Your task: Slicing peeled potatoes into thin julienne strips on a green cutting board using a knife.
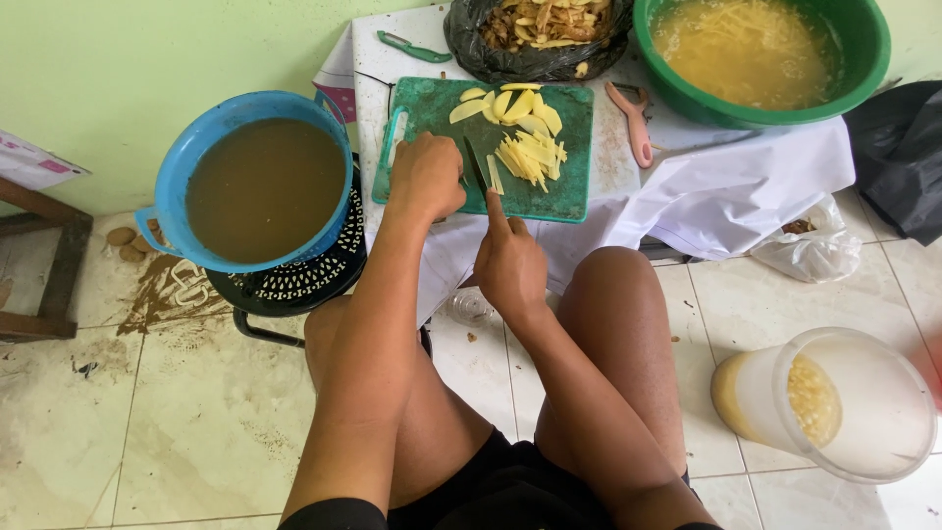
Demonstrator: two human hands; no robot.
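**Desk:** What do you have closest to the camera?

**Operator:** I see bare knees low in the frame, tiled floor under them. By the right knee stands a clear plastic jug (824, 402) with pale yellow liquid in it. Moving up, my right hand (510, 265) is closed around a knife handle, forefinger stretched along the back of the blade. The knife (476, 169) points away from me, its tip on the green cutting board (574, 147).

**Desk:** And the left?

**Operator:** My left hand (427, 177) is curled, knuckles up, on the board just left of the blade. I think it presses down on a piece of potato, but the fingers hide whatever is under them, so I can't tell for sure.

**Desk:** Where is the cut food?

**Operator:** Right of the blade lies a pile of thin potato sticks (530, 157), and just beyond it some flat potato slices (510, 106), all on the board. The board sits on a small table covered with a white cloth (726, 186).

**Desk:** Around that?

**Operator:** To the left, on a black stool, a blue basin (167, 186) of murky brown water. Right of the board, a pink peeler (633, 118). Farther back, a black bag of peelings (540, 34), a green peeler (412, 46) beside it, and a green basin (863, 59) with cut potato in cloudy water.
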